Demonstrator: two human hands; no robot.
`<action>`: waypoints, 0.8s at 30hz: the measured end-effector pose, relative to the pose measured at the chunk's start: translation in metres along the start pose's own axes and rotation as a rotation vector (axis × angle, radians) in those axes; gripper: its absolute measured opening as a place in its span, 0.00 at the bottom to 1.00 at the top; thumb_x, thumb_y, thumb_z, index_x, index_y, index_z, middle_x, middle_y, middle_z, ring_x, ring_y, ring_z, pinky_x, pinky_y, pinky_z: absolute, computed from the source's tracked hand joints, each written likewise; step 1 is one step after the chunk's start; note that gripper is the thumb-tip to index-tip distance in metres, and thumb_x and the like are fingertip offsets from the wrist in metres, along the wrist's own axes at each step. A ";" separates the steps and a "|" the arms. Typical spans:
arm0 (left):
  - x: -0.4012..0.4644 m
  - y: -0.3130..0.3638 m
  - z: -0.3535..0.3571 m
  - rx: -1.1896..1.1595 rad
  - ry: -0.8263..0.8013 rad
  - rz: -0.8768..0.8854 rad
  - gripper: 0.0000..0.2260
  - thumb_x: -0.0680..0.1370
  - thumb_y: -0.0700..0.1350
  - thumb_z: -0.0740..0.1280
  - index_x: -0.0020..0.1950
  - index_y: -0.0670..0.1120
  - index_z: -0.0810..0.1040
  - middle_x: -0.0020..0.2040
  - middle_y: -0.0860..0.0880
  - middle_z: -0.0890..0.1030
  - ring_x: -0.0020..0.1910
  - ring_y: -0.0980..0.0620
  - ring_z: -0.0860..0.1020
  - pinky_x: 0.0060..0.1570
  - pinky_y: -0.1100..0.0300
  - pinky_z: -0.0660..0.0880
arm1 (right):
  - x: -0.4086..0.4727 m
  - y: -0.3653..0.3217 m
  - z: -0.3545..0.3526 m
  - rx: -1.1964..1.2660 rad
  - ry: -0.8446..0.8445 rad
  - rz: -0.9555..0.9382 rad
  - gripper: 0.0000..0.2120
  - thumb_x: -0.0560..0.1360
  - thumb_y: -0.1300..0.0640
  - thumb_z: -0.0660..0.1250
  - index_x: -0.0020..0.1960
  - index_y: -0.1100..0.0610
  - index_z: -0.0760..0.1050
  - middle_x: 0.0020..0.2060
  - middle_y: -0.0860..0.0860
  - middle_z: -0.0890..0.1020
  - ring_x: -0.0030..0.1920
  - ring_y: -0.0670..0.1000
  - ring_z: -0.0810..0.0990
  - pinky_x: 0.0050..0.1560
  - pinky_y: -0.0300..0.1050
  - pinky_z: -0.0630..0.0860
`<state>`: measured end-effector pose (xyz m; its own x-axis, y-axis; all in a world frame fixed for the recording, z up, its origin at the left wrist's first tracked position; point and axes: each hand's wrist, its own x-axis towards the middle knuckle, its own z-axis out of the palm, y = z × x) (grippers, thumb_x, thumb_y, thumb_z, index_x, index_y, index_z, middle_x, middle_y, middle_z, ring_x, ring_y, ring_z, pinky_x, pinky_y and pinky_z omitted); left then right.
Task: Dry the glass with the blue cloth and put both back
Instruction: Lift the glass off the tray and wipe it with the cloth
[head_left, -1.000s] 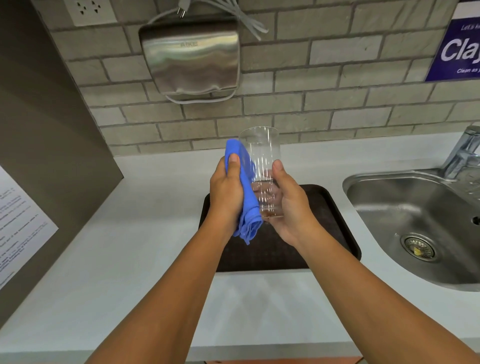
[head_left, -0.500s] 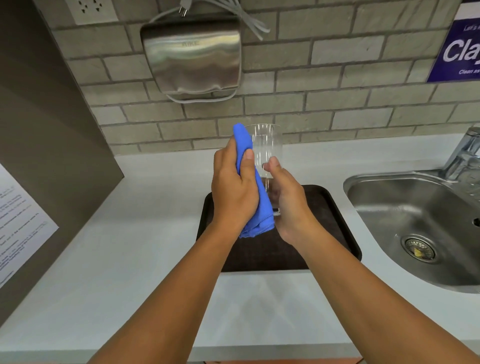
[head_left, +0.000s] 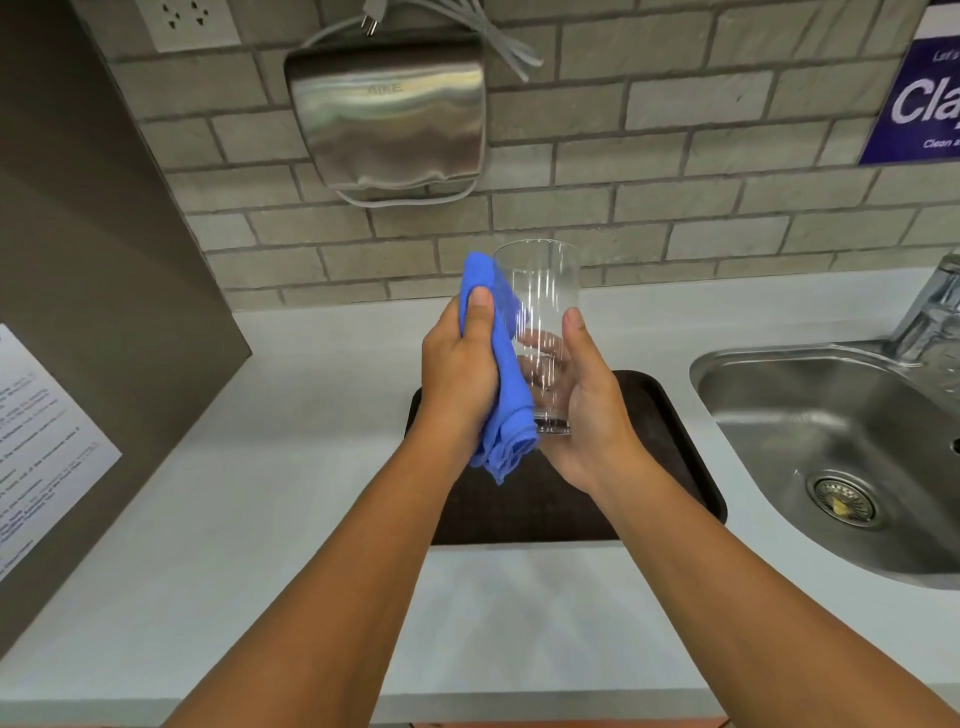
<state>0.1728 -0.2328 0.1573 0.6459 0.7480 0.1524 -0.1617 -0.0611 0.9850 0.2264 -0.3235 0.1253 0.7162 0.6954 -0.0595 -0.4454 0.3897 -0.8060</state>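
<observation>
Head view, centre frame: since half a second ago the blue cloth (head_left: 501, 364) has slid down the glass (head_left: 540, 332), so wiping continues. Left hand (head_left: 460, 374) is clenched around the cloth; right hand (head_left: 587, 405) wraps the upright glass above the tray (head_left: 675, 457).

One head-worn wide-angle view, looking forward and down along both forearms, close over the white bench (head_left: 291, 467), grey brick wall (head_left: 649, 156) straight ahead, steel sink (head_left: 810, 415) at right edge
</observation>
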 end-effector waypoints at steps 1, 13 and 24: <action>-0.001 0.000 0.000 0.009 -0.002 -0.020 0.10 0.81 0.55 0.58 0.51 0.56 0.78 0.46 0.47 0.82 0.41 0.50 0.81 0.44 0.50 0.80 | -0.001 0.000 0.000 -0.005 0.004 0.008 0.33 0.72 0.35 0.65 0.63 0.60 0.79 0.55 0.60 0.85 0.54 0.59 0.85 0.58 0.58 0.80; -0.004 -0.009 -0.002 -0.111 0.003 -0.136 0.17 0.82 0.54 0.58 0.62 0.46 0.78 0.52 0.42 0.83 0.45 0.45 0.83 0.47 0.51 0.81 | 0.000 -0.005 -0.004 -0.027 -0.104 -0.007 0.33 0.68 0.33 0.67 0.61 0.58 0.80 0.42 0.56 0.83 0.42 0.55 0.82 0.46 0.52 0.80; -0.006 -0.014 -0.003 -0.024 0.081 -0.007 0.12 0.82 0.54 0.56 0.47 0.55 0.77 0.42 0.46 0.80 0.37 0.48 0.78 0.38 0.56 0.78 | 0.006 0.005 -0.002 -0.125 0.094 -0.069 0.25 0.73 0.35 0.66 0.56 0.56 0.77 0.38 0.53 0.85 0.36 0.51 0.85 0.37 0.47 0.82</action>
<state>0.1689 -0.2343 0.1421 0.5850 0.7992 0.1380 -0.1761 -0.0409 0.9835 0.2292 -0.3188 0.1193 0.7926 0.6075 -0.0516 -0.3273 0.3526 -0.8767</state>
